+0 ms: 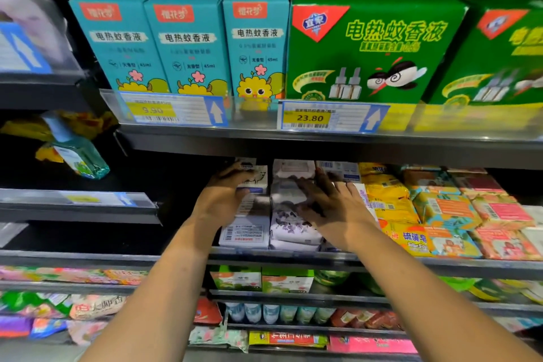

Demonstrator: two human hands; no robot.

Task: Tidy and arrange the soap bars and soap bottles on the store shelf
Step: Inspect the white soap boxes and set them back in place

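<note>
Straightening looked the step in hand: left hand (223, 195) gripped white cardboard soap boxes (244, 233), right hand (330, 204) pressed open-fingered on white purple-flowered soap packs (291, 229) on the grey metal shelf (440, 266), squaring them probably next.

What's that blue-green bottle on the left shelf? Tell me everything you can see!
The bottle looks like see-through plastic filled with blue-green liquid, with a pale cap and a white label. It leans, top to the left, on the dark left shelf, in front of crumpled yellow packets. The label is too blurry to read.
</note>
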